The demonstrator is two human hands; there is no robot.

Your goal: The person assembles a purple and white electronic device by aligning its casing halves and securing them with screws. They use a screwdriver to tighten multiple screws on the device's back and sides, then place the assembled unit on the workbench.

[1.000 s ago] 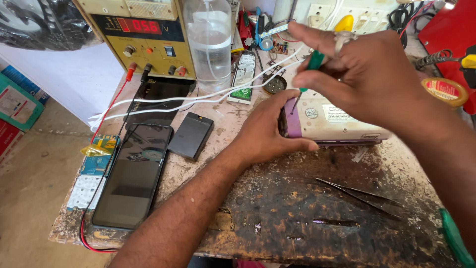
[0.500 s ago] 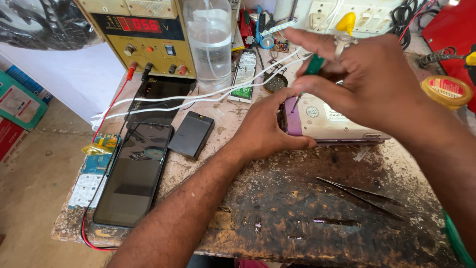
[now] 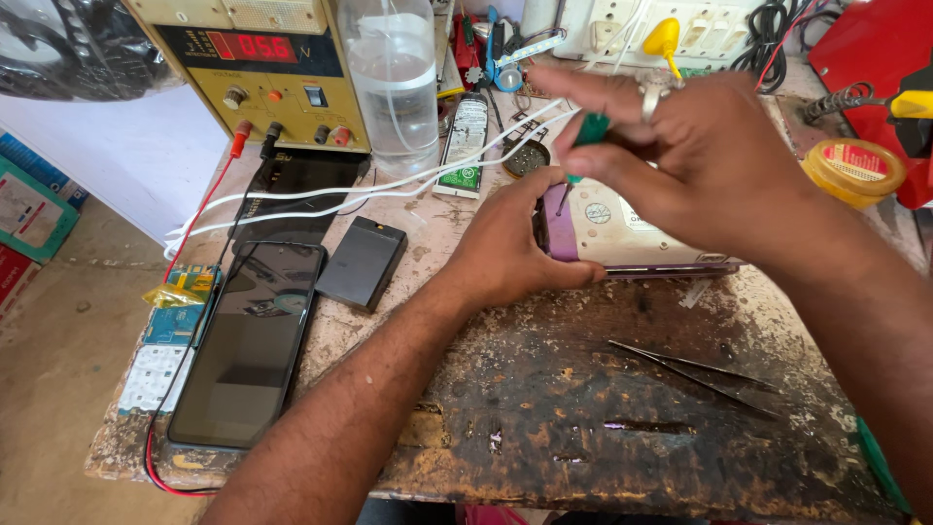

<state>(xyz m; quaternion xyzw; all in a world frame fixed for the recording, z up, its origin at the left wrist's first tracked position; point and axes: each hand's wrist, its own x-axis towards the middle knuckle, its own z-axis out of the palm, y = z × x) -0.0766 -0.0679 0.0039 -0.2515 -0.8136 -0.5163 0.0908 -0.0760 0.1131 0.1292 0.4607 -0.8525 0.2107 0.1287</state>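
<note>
The right hand (image 3: 719, 165) has moved down a bit.
It pinches a thin green screwdriver (image 3: 581, 146); the left hand (image 3: 515, 248) grips the flat purple phone (image 3: 622, 228).

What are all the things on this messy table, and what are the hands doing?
power supply: 1, yellow with a red display, back left
bottle: 1, clear, beside the power supply
white cables: 2, running across the back
big phone: 1, black, flat at front left
small black slab: 1, right of the big phone
circuit boards: a few, blue and white, left edge
opened device: 1, purple and white, centre
tweezers: 1, dark, front right
round tin: 1, yellow, right
screwdriver: 1, green handle, tip on the device
left hand: steadies the device
right hand: holds the screwdriver
</note>
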